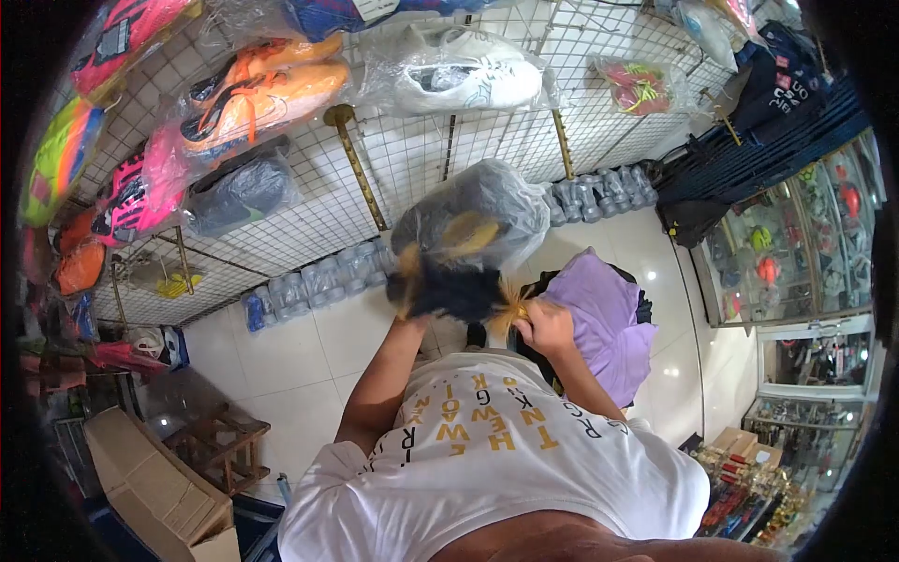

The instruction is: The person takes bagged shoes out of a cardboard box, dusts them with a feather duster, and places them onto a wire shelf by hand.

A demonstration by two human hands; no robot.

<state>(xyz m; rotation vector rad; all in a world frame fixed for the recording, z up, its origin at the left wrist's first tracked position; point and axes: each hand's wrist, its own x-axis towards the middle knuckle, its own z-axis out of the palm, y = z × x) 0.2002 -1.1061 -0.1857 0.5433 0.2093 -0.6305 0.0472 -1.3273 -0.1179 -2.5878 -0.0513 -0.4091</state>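
A dark feathery bundle with yellow-brown tips [459,288] is held in front of my chest and is partly blurred. My right hand [545,326] is closed round its yellow end. At its other side my left hand [412,314] is mostly hidden behind the dark part, so its fingers do not show. Just beyond the bundle is a large clear plastic bag [501,206] with dark contents. Lilac cloth [599,323] lies over dark items to the right of my right hand.
Bagged shoes [267,94] hang on a wire grid wall ahead. Wrapped items [328,281] line its base. A cardboard box [159,478] and wooden stool [220,445] are at the lower left. Glass display cases [796,244] stand at the right.
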